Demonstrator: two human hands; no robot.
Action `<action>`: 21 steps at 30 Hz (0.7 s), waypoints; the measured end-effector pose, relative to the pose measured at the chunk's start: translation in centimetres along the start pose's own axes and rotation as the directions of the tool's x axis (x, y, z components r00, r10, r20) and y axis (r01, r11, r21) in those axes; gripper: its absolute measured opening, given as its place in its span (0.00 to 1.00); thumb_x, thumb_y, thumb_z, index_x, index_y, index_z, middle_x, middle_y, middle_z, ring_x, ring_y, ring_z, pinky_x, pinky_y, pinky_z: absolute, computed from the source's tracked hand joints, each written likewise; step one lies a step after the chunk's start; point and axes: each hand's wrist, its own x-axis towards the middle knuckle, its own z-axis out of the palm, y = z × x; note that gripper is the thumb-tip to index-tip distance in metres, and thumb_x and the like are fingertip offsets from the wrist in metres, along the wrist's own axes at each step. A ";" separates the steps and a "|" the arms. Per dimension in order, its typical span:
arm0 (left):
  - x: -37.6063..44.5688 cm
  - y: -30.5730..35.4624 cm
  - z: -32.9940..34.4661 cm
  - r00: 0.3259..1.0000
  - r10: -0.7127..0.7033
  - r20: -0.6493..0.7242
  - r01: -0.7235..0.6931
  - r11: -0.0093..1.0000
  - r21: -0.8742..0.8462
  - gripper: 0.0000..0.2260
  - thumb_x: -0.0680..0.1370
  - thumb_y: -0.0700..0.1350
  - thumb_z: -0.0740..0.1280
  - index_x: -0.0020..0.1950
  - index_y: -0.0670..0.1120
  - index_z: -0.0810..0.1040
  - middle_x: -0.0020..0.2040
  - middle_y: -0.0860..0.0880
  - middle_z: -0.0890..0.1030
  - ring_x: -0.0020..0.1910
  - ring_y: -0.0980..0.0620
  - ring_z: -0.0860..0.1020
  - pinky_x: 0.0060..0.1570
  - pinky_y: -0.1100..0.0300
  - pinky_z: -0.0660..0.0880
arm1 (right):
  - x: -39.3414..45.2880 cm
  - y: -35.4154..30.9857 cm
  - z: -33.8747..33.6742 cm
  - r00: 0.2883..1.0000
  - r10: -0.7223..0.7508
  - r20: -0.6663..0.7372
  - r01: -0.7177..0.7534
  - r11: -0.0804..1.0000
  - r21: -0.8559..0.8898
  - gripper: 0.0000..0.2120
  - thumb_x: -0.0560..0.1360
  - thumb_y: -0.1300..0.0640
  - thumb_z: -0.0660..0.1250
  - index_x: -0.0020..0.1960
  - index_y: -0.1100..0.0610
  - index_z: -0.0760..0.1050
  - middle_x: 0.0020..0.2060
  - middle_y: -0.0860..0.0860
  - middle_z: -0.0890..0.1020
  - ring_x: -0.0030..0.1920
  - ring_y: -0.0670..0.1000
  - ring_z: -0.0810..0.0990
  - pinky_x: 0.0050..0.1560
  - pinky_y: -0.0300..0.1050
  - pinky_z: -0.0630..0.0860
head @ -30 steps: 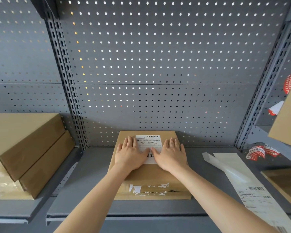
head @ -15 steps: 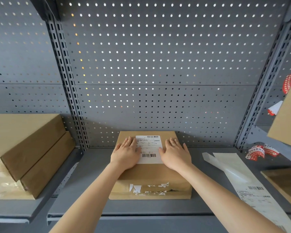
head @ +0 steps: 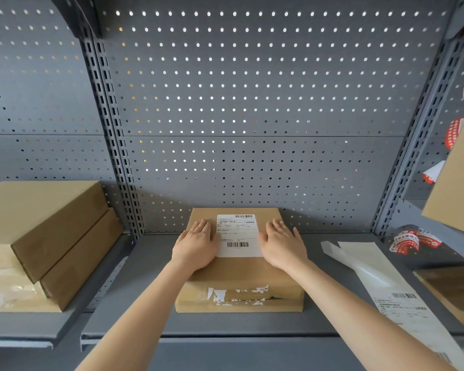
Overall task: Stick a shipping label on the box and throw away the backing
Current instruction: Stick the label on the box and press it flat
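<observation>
Both hands, left [head: 196, 243] and right [head: 281, 246], lying flat with fingers straight, pressing the box [head: 239, 274] on the shelf [head: 150, 261] beside the label [head: 237, 235]. Lying right: backing strip [head: 359, 266]. Sitting left: stacked boxes [head: 46, 236].

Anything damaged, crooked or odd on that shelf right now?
Yes. The brown cardboard box under both hands has torn white label scraps and a ragged tear along its front face. The white shipping label on top sits square. A loose strip of translucent backing paper lies on the grey shelf to the right.
</observation>
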 end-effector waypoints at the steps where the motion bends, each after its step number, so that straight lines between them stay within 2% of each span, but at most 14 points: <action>1: -0.2 0.2 0.1 1.000 -0.012 -0.001 0.012 1.000 -0.008 0.26 0.81 0.57 0.47 0.77 0.46 0.54 0.79 0.50 0.51 0.78 0.53 0.49 0.75 0.53 0.47 | -0.2 -0.3 0.0 1.000 0.009 0.002 -0.009 1.000 -0.001 0.30 0.81 0.44 0.41 0.77 0.59 0.48 0.78 0.54 0.50 0.78 0.51 0.46 0.76 0.53 0.42; 5: -0.9 1.4 0.6 0.999 -0.042 -0.026 0.043 0.999 0.024 0.34 0.78 0.64 0.47 0.77 0.45 0.51 0.79 0.48 0.51 0.78 0.52 0.48 0.76 0.52 0.46 | -1.2 -1.5 0.0 0.999 0.049 0.000 -0.049 0.998 -0.025 0.38 0.78 0.36 0.41 0.77 0.62 0.47 0.78 0.56 0.49 0.78 0.53 0.45 0.76 0.54 0.42; 10: -1.9 2.5 0.8 0.997 -0.052 -0.052 0.056 0.996 0.073 0.37 0.76 0.66 0.47 0.77 0.43 0.48 0.79 0.46 0.50 0.78 0.51 0.47 0.76 0.52 0.46 | -1.7 -2.5 0.5 0.997 0.075 -0.012 -0.075 0.997 -0.028 0.43 0.76 0.32 0.43 0.77 0.64 0.46 0.78 0.58 0.50 0.78 0.54 0.46 0.76 0.55 0.42; 15: -1.7 2.1 0.7 0.999 -0.040 -0.029 0.042 0.997 0.070 0.36 0.77 0.65 0.47 0.77 0.44 0.48 0.79 0.47 0.50 0.78 0.51 0.47 0.76 0.52 0.46 | -1.8 -2.2 0.5 0.999 0.050 -0.015 -0.051 0.998 -0.039 0.41 0.76 0.33 0.44 0.77 0.63 0.46 0.78 0.56 0.50 0.78 0.53 0.46 0.76 0.56 0.43; 21: -1.7 1.1 0.1 0.999 0.015 0.029 -0.017 0.997 0.079 0.30 0.80 0.60 0.46 0.77 0.45 0.47 0.79 0.47 0.47 0.78 0.52 0.46 0.76 0.53 0.45 | -1.8 -0.6 0.2 1.000 -0.010 0.017 0.011 0.999 -0.032 0.31 0.80 0.42 0.42 0.78 0.58 0.46 0.78 0.52 0.48 0.78 0.50 0.44 0.76 0.54 0.41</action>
